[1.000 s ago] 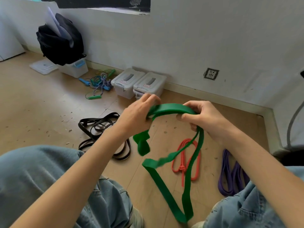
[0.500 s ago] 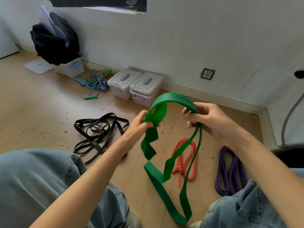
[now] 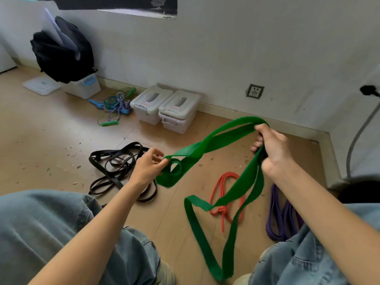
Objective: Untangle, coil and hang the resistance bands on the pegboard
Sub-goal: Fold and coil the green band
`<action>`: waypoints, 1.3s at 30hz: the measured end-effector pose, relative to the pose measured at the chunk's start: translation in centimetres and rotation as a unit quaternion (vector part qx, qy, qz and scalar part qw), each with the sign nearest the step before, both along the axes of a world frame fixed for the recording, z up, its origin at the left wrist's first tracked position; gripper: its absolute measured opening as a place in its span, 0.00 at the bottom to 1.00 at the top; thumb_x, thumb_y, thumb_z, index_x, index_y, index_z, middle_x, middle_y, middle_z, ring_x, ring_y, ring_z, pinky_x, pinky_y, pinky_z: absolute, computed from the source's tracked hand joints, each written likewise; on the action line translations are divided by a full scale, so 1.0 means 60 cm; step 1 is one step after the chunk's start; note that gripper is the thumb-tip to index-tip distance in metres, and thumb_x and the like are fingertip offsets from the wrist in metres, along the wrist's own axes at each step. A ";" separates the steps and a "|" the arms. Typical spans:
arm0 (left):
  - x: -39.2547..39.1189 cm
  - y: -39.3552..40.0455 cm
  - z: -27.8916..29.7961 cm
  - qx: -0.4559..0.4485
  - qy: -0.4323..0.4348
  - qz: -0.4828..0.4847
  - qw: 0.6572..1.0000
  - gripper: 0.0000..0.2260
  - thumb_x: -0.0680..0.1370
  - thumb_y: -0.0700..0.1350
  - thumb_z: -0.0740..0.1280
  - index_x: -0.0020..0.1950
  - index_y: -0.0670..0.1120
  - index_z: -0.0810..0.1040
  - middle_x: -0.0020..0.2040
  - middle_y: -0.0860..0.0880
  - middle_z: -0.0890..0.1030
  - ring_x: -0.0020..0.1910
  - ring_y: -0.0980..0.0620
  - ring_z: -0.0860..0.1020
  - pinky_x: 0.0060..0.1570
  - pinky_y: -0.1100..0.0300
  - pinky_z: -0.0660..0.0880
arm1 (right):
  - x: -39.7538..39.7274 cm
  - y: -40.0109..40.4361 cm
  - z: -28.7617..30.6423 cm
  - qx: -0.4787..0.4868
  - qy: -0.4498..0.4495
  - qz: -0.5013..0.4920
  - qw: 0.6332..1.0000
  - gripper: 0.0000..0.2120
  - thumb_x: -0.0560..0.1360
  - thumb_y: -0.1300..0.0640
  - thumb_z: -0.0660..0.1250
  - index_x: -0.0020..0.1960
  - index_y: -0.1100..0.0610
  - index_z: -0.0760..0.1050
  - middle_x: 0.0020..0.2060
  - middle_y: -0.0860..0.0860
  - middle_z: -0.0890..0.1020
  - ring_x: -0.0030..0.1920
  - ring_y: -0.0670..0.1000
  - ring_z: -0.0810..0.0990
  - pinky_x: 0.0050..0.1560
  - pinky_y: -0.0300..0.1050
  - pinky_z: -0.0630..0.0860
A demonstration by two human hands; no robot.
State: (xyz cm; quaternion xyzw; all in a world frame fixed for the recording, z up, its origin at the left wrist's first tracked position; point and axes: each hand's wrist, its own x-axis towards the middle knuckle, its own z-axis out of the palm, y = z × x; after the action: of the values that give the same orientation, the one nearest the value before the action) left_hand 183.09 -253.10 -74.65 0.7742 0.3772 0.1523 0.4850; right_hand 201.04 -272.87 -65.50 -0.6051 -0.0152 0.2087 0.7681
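Wood floor (image 3: pixel 51 140) — four bands, green band (image 3: pixel 222 138) in two hands, two white bins (image 3: pixel 164 109)

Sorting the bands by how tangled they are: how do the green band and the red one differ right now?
The green band is wide and flat; the red band is thin and cord-like. The green one is held up by the left hand and right hand; the red one lies untouched on the floor, with a knot near its lower end. Both form long loops.
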 end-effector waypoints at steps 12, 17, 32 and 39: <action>0.010 -0.033 0.137 -0.543 -0.311 -0.084 0.775 0.11 0.72 0.44 0.66 0.51 0.41 0.83 0.48 0.41 0.83 0.43 0.50 0.83 0.37 0.62 0.80 | -0.010 0.004 -0.031 -0.199 -0.072 0.073 0.975 0.10 0.75 0.57 0.65 0.35 0.56 0.71 0.27 0.50 0.71 0.27 0.48 0.69 0.29 0.40 0.67; 0.003 -0.023 0.155 -0.532 -0.378 -0.128 0.747 0.36 0.60 0.47 0.79 0.64 0.38 0.71 0.60 0.39 0.78 0.57 0.45 0.79 0.51 0.56 0.79 | -0.001 0.000 -0.035 -0.209 -0.067 0.054 0.974 0.11 0.75 0.57 0.66 0.35 0.57 0.71 0.26 0.50 0.71 0.24 0.46 0.70 0.27 0.38 0.69; -0.016 0.012 0.023 0.385 0.269 0.034 0.882 0.08 0.77 0.39 0.62 0.54 0.40 0.76 0.54 0.41 0.70 0.53 0.41 0.69 0.37 0.52 0.69 | 0.007 -0.002 -0.010 -0.208 -0.172 0.064 0.961 0.08 0.75 0.56 0.65 0.38 0.57 0.74 0.29 0.52 0.69 0.31 0.52 0.68 0.35 0.46 0.66; 0.004 0.013 0.036 -0.065 0.116 -0.120 0.984 0.14 0.69 0.45 0.75 0.47 0.41 0.76 0.39 0.47 0.79 0.37 0.52 0.79 0.37 0.62 0.76 | 0.010 0.000 -0.018 -0.200 -0.136 0.050 0.969 0.06 0.74 0.58 0.67 0.39 0.58 0.72 0.27 0.52 0.70 0.26 0.49 0.69 0.32 0.45 0.71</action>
State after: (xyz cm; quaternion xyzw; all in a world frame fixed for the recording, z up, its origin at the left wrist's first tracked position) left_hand 183.35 -252.30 -72.47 0.7933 0.3443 -0.0228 0.5017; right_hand 201.67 -272.85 -66.60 -0.7680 -0.1077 0.1610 0.6105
